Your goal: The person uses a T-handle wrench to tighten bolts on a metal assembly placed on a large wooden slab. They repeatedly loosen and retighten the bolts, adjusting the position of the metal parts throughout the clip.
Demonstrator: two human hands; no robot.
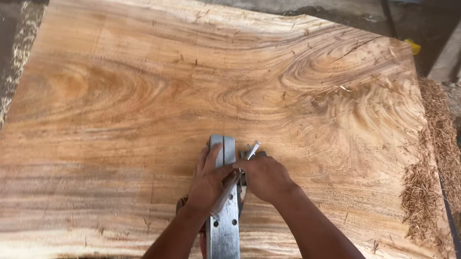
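Your left hand (208, 182) lies flat-curled over the grey metal power planer (222, 206), fingers wrapped on its front end, which sits near the slab's near edge, low centre of view. Your right hand (264, 177) is closed round a thin metal tool (232, 183), a rod-like key or wrench by the look, with its tip poking out up and right; exactly what it engages is hidden under your fingers.

The planer looks heavy, rigid and smooth-sided metal: probably slippery with dust on it, so take it by the body and whatever handle sits behind, which the arms hide, never by the underside. The thin tool looks light and stiff, easy to drop.

The wood slab (191, 92) is broad, flat and stiff with wavy grain, serving as your worktop. Plenty of open room ahead and to the left. To the right, a pile of wood shavings (433, 172) lines the edge. The near edge is just behind your wrists.
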